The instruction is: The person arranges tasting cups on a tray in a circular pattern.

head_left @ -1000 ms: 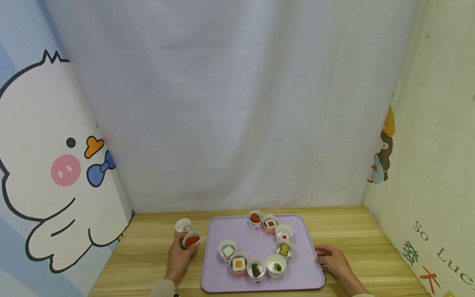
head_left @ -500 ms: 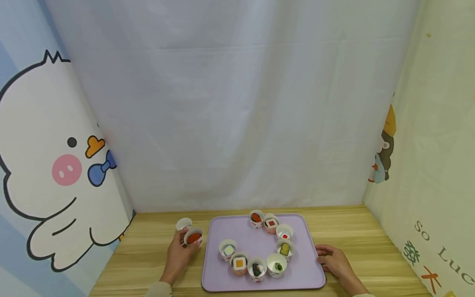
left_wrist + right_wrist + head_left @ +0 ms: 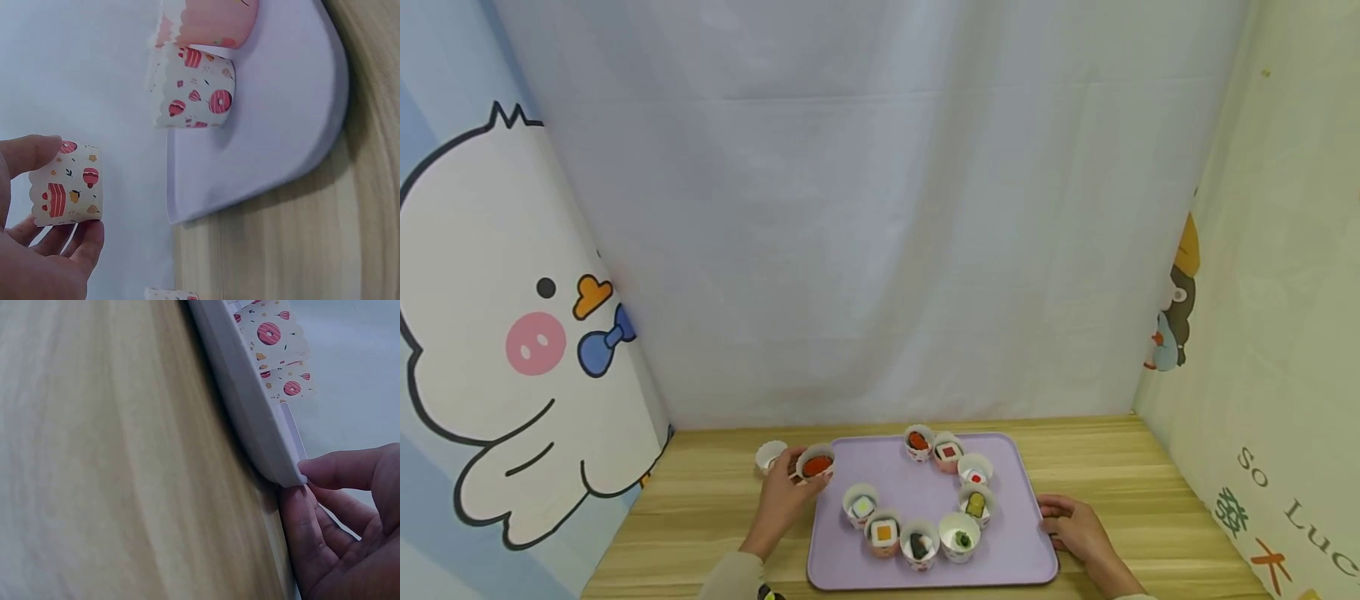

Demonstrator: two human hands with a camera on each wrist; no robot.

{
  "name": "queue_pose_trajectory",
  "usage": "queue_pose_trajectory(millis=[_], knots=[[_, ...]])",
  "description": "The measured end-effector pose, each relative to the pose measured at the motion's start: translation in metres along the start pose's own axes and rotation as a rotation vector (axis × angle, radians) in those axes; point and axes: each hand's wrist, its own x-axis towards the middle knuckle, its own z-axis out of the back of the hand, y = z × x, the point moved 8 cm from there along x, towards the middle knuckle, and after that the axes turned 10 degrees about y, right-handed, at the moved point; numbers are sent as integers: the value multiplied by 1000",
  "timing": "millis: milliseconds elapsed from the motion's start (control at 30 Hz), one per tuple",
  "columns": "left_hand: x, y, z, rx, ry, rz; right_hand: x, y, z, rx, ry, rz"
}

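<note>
My left hand (image 3: 778,507) grips a paper baking cup (image 3: 76,187) printed with pink cakes and doughnuts. An orange-red topped piece (image 3: 817,466) lies inside it. The held cup is raised above the left edge of the lilac tray (image 3: 880,467); thumb and fingers clasp opposite sides of its wall. At the tray's right edge, my right hand (image 3: 1077,530) pinches the rim between thumb and fingers, as the right wrist view shows. Several filled paper cups form an open curve on the tray, among them one with a yellow-orange square (image 3: 884,532) and one with green filling (image 3: 961,539).
Another paper cup (image 3: 771,455) stands on the wooden table (image 3: 685,517), left of the tray and behind my left hand. A pale curtain (image 3: 880,250) closes off the back, with printed cloths at both sides.
My left hand has carried the cup with the orange-red piece rightward and slightly up, from beside the other cup to the tray's left edge. The right hand keeps its place.
</note>
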Motion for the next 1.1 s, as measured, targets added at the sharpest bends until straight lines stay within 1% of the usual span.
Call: queue_pose_trajectory(millis=[300,433,500,667,900,1100], knots=[[11,-18,-23,33,48,-51,0,0,0,-3,-5,-6],[13,-21,-32,28,62,-33,0,-1,0,-8,-4,-8],[15,-21,-36,32,73,-44,0,-1,0,-10,-5,-11],[22,-19,-46,29,89,-54,0,0,0,-15,-5,-10],[31,-12,-58,15,91,-20,0,0,1,-22,-2,-19],[34,-5,-67,6,101,2,1,-2,1,-16,-1,-18]])
